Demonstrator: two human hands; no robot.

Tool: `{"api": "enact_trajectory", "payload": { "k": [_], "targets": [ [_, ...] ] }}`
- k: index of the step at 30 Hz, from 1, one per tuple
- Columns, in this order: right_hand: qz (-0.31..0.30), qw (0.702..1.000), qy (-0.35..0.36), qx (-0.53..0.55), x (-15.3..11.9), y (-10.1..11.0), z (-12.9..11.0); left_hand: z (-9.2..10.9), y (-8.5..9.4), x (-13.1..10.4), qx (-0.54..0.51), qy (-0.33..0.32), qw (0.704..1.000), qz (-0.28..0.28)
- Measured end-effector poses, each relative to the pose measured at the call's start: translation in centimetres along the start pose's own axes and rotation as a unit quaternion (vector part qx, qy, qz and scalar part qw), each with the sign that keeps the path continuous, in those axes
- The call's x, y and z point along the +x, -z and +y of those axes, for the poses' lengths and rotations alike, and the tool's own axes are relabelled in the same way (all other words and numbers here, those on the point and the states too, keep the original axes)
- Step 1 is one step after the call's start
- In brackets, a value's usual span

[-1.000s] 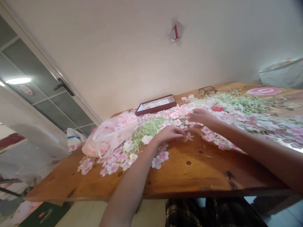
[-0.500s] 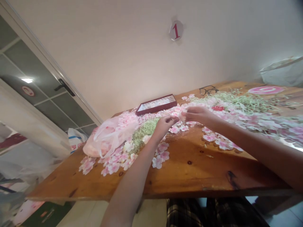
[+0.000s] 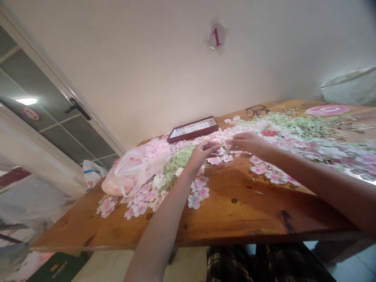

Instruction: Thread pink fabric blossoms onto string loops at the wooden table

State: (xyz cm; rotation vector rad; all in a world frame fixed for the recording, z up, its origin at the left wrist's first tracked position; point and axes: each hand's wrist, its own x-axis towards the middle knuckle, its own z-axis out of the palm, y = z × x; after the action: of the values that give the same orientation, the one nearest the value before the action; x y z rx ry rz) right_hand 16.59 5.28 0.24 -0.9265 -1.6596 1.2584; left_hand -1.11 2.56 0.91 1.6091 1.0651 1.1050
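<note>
- On the table (image 3: 235, 219), flowers (image 3: 214, 160) are being partly hidden by left hand (image 3: 203, 154) and right hand (image 3: 246, 143).
- Whether any is being gripped by either cannot be told.
- At right, a bag (image 3: 351, 88) is being cropped.

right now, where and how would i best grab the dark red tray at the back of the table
I'd grip the dark red tray by its right short end, coming from above right. It is long and narrow, so an end probably suits a hand; pink flowers crowd its near long side and the wall stands behind it.
</note>
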Motion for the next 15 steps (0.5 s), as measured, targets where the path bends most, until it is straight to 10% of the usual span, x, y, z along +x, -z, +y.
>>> {"api": "enact_trajectory", "payload": {
  "k": [8, 15],
  "targets": [
    [-0.003, 0.994, -0.034, -0.104, 0.2, -0.1, 1.1, -0.1, 0.1, 0.1, -0.024, -0.023, 0.998, 0.061],
    [0.044, 0.987, 0.076, -0.134, -0.8, -0.6, -1.5, -0.1, -0.2, 0.0, 0.052, -0.041, 0.996, 0.062]
  ]
}}
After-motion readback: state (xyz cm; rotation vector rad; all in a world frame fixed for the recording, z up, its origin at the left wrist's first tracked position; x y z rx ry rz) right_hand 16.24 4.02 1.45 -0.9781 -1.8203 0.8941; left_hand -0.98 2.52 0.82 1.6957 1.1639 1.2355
